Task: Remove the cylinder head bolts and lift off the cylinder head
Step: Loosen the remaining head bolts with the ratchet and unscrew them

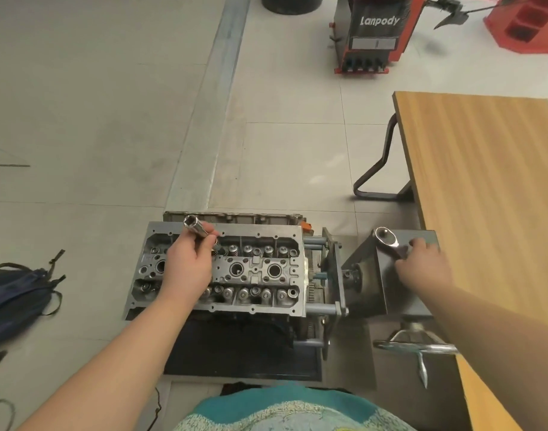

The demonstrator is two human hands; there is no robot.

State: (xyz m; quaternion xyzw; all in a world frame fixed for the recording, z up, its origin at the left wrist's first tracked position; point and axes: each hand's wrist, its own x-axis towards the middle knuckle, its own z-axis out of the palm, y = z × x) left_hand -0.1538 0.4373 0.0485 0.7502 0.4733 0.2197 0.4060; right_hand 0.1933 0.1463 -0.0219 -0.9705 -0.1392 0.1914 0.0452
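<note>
Cylinder head (260,269) prep: heavy, rigid casting.
L hand (185,259) grips socket (195,227); R hand (422,262) grips ratchet (387,239). Lift by both ends.

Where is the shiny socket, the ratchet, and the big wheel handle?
socket (195,228): head view, on its chrome barrel, above the left hand's fingers.
ratchet (385,237): head view, on its round head.
handwheel (415,346): head view, on its near rim.

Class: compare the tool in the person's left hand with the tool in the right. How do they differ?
The socket is a short tube, raised above the cylinder head in the left hand. The ratchet has a rounded flat head; the right hand holds it over the stand's box. Both are shiny metal.
</note>
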